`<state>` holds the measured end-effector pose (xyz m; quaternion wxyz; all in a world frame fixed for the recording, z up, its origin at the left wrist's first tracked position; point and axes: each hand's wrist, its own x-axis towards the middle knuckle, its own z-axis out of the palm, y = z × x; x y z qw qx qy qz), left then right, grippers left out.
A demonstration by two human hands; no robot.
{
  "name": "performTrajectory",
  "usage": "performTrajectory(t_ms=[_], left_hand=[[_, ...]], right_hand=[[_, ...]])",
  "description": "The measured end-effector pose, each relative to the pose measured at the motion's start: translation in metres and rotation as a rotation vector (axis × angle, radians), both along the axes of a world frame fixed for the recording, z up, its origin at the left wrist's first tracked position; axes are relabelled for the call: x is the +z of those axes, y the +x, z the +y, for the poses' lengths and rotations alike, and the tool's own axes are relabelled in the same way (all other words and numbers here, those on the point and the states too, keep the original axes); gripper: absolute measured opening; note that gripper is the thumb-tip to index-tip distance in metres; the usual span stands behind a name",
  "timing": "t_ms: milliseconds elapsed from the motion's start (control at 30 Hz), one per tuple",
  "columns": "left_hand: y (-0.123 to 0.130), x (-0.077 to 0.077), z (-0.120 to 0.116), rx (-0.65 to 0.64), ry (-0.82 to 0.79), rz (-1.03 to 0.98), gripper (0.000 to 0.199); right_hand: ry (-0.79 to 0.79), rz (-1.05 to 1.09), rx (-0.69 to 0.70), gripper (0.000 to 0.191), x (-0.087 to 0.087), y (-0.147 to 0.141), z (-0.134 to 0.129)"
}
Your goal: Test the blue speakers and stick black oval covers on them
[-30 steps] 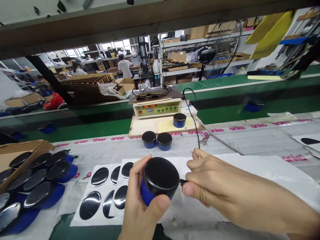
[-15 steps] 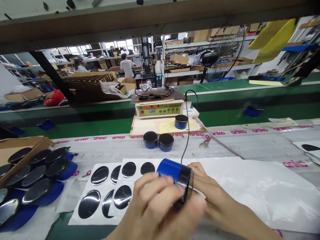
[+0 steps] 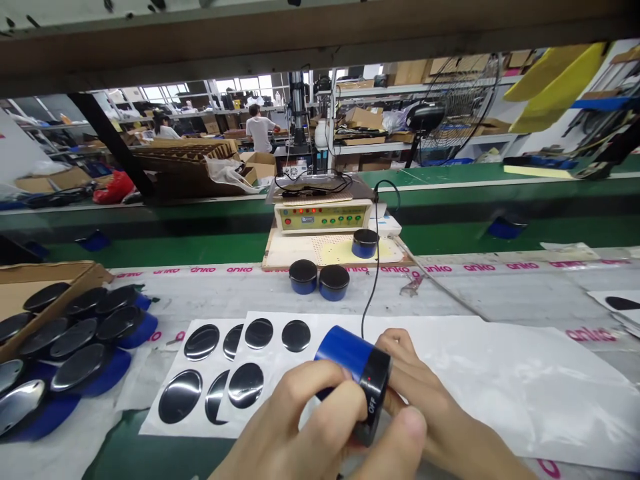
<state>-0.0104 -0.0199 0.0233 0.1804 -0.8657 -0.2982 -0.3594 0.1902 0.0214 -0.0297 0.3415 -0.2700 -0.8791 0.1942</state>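
A blue cylinder with a black end band is tilted between my two hands, "OFF" lettered on the band beside a small red dot. My left hand wraps its near side, with the thumb out to the right. Behind its black end, my right hand has bent fingers against it, partly hidden. A thin black cable runs down behind the cylinder. Left of my hands, white sheets carry round glossy black stickers. Two blue-and-black cylinders stand beyond, touching or nearly so.
Several blue-and-black units crowd the left beside a cardboard box. Another cylinder stands on a board before a control box. A white sheet lies at the right. Two people are in the background, beyond a green conveyor.
The held cylinder has turned, bringing the "OFF" lettering into clear view. My left fingers have shifted lower along it, and the thumb has moved slightly right. The camera view has shifted slightly.
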Motion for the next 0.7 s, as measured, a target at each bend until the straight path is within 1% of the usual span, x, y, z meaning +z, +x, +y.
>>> performTrajectory(t_ms=[100, 167, 200, 267, 333, 400, 433, 500, 533, 600, 633, 667, 700], left_hand=[[-0.002, 0.009, 0.006, -0.035, 0.039, 0.104, 0.025], [-0.002, 0.01, 0.008, -0.031, 0.042, 0.143, 0.026], [-0.003, 0.008, 0.009, -0.028, 0.015, 0.14, 0.027], [-0.005, 0.002, 0.011, -0.035, -0.095, 0.1, 0.031], [-0.007, -0.004, 0.016, -0.02, -0.222, 0.075, 0.044], [-0.006, -0.006, 0.023, -0.012, -0.317, 0.13, 0.062], [-0.004, -0.005, 0.028, -0.017, -0.349, 0.172, 0.066], [0.002, -0.001, 0.037, -0.058, -0.385, 0.235, 0.061], [0.005, 0.002, 0.043, -0.094, -0.371, 0.254, 0.055], [0.006, 0.007, 0.058, -0.14, -0.273, 0.229, 0.051], [0.005, 0.007, 0.068, -0.135, -0.198, 0.175, 0.053], [0.004, 0.007, 0.08, -0.092, -0.134, 0.088, 0.054], [0.003, 0.005, 0.094, -0.026, -0.101, -0.014, 0.054]], right_hand=[[-0.005, -0.001, 0.019, 0.017, -0.005, 0.001, -0.002], [0.013, 0.017, 0.019, 0.018, -0.006, 0.003, -0.003], [0.017, 0.01, 0.013, 0.018, -0.005, 0.004, -0.004], [-0.008, -0.053, -0.005, 0.015, -0.002, 0.008, -0.004], [-0.021, -0.145, -0.016, 0.013, 0.001, 0.011, -0.003], [-0.003, -0.243, -0.014, 0.016, 0.003, 0.014, -0.002], [0.018, -0.283, -0.01, 0.018, 0.004, 0.016, -0.002], [0.069, -0.34, -0.016, 0.02, 0.008, 0.02, -0.003], [0.11, -0.351, -0.038, 0.021, 0.01, 0.024, -0.005], [0.196, -0.34, -0.096, 0.023, 0.017, 0.038, -0.005], [0.191, -0.288, -0.138, 0.026, 0.021, 0.049, -0.003], [0.145, -0.201, -0.205, 0.031, 0.024, 0.064, 0.001], [0.067, -0.092, -0.302, 0.037, 0.027, 0.081, 0.009]])
